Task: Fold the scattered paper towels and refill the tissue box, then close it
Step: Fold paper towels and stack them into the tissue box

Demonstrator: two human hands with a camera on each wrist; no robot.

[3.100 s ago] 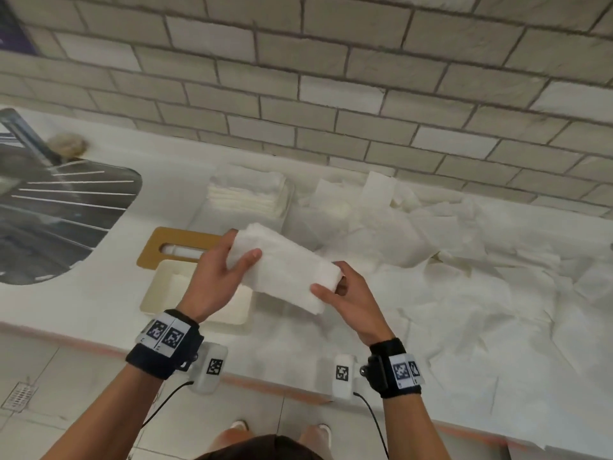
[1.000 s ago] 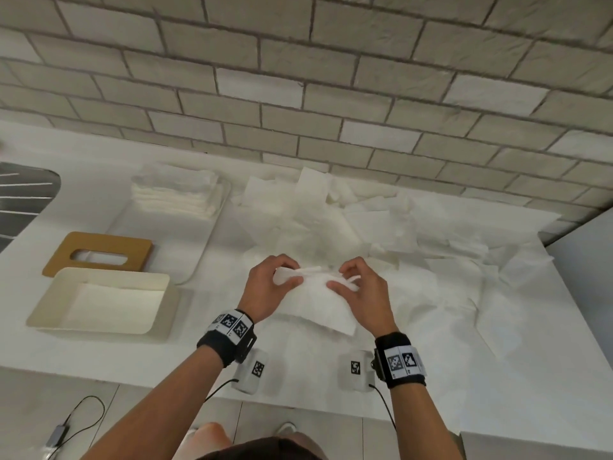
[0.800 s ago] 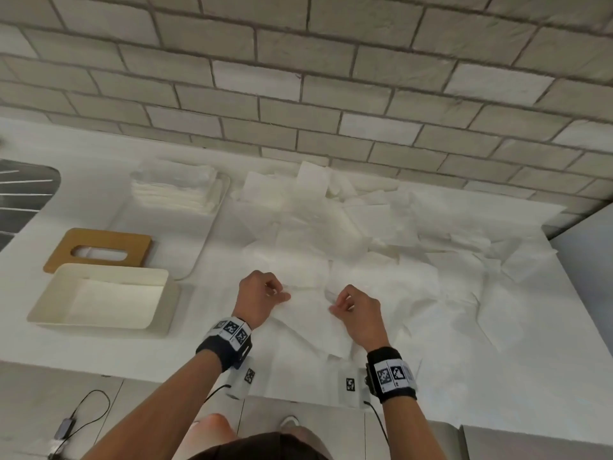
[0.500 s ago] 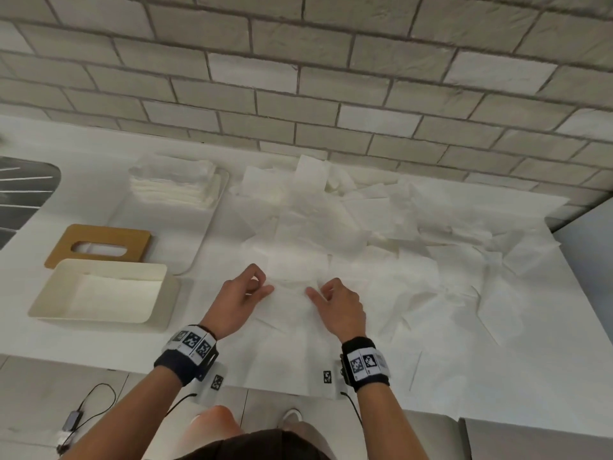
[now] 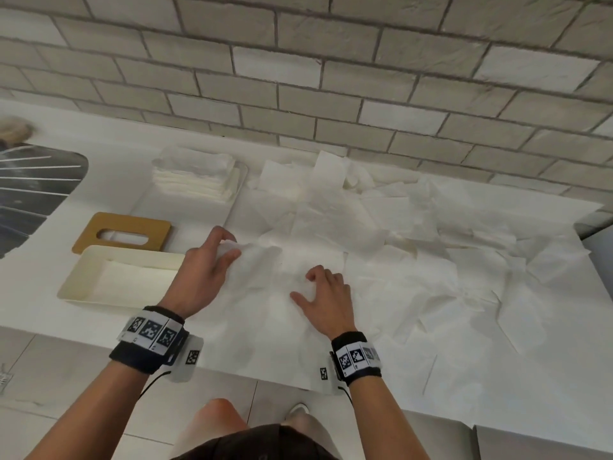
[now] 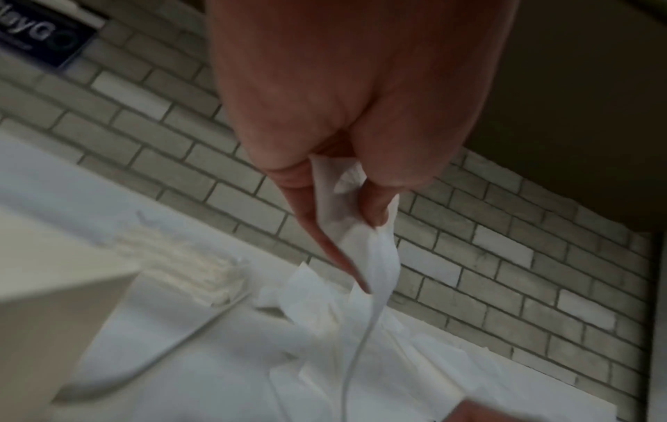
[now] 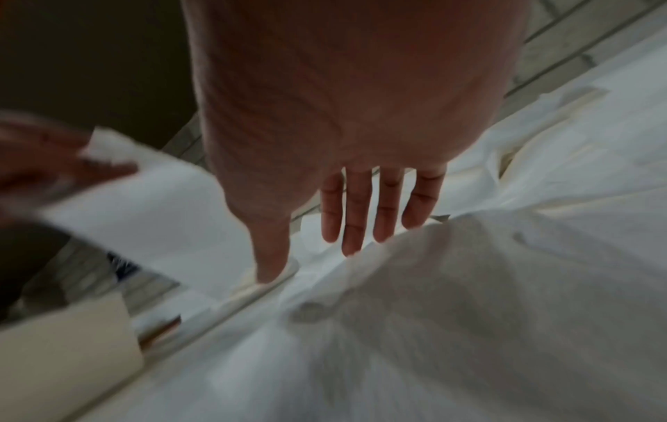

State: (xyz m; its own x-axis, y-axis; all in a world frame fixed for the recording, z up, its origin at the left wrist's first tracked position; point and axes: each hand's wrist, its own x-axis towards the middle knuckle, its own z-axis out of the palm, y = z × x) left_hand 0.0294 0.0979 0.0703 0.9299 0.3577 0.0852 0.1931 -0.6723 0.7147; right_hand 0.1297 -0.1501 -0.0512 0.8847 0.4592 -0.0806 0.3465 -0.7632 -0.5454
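A white paper towel point(image 5: 265, 270) lies on the counter in front of me. My left hand point(image 5: 212, 260) pinches its upper left corner between thumb and fingers, lifting it; the left wrist view shows the towel corner point(image 6: 361, 217) caught in that pinch. My right hand point(image 5: 323, 293) rests flat on the towel's right part with straight fingers point(image 7: 361, 211). The cream tissue box point(image 5: 86, 283) stands open at the left with folded towels inside. Its brown wooden lid point(image 5: 159, 234) lies behind it. Many loose towels point(image 5: 414, 234) cover the counter to the right.
A stack of folded towels point(image 5: 195, 177) sits on a white tray point(image 5: 240, 184) at the back left. A dark sink point(image 5: 30, 194) lies at the far left. A brick wall point(image 5: 331, 78) closes the back. The counter's front edge point(image 5: 83, 336) runs just under my wrists.
The folded towel I held earlier is gone from my hands. Both hands took a fresh sheet and laid it down; now the left hand lifts its corner while the right flattens out.
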